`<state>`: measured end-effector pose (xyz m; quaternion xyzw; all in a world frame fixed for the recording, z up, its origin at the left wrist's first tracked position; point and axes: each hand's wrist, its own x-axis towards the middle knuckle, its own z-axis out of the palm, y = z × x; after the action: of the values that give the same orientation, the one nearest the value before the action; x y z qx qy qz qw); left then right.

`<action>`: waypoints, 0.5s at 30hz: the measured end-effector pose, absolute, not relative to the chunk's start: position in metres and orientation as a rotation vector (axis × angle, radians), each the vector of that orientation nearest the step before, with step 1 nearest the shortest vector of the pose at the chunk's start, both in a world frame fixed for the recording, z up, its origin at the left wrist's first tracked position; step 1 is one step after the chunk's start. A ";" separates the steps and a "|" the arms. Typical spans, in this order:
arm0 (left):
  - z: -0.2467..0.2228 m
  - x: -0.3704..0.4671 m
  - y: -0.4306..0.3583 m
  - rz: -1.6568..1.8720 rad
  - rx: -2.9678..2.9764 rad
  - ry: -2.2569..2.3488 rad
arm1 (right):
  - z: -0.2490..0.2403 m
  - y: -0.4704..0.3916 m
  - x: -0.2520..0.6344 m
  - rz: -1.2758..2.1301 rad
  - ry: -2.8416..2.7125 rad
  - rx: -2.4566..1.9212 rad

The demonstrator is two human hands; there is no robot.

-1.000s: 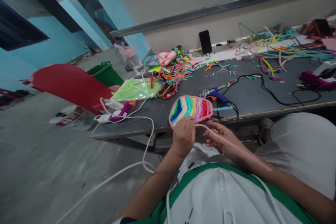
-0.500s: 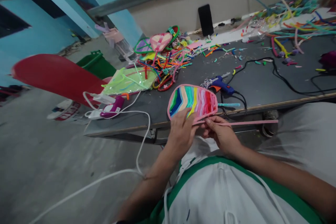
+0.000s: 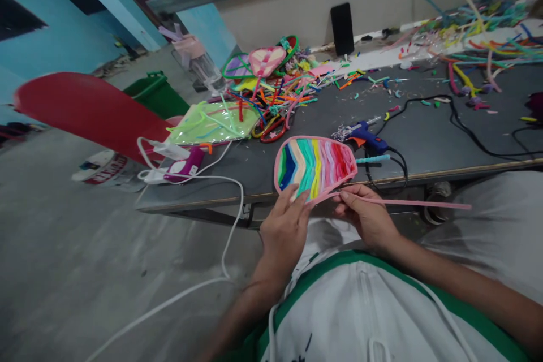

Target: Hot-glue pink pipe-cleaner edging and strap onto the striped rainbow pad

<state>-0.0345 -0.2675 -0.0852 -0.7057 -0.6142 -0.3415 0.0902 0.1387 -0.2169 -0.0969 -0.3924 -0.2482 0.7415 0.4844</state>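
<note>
A rounded panel of rainbow stripes [image 3: 316, 164] with a pink border lies at the table's front edge, a light blue stem sticking out on its right. My left hand [image 3: 287, 220] grips the panel's lower left edge, fingers over the stripes. Below the panel's lower right edge, my right hand [image 3: 365, 212] pinches a pink pipe cleaner [image 3: 428, 203] between thumb and fingers. One end of that strip runs along the panel's lower edge toward my left hand; the other points out to the right.
Just behind the panel rests a blue glue gun [image 3: 369, 138] with a black cord. Cut pipe cleaner pieces [image 3: 271, 96], red-handled scissors [image 3: 274, 129] and a green packet [image 3: 216, 121] lie farther left. A phone [image 3: 341, 28] leans on the wall. A white cable hangs off the left side.
The view has shifted slightly. My left hand has slid down and left on the panel, uncovering more stripes. My right hand has moved a little right with the pink strip, opening a wider gap between the hands.
</note>
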 end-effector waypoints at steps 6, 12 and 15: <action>-0.100 -0.028 -0.264 -1.138 -2.099 -1.812 | -0.097 -0.216 0.139 1.820 -0.605 -0.959; -0.108 -0.036 -0.261 -1.219 -2.096 -1.760 | -0.099 -0.216 0.139 1.812 -0.631 -0.973; -0.110 -0.042 -0.259 -1.272 -2.114 -1.710 | -0.099 -0.216 0.138 1.807 -0.642 -0.984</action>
<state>-0.0415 -0.2588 -0.1098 -0.7026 -0.5681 -0.4227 0.0698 0.1383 -0.2163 -0.0989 -0.4022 -0.2624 0.7384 0.4735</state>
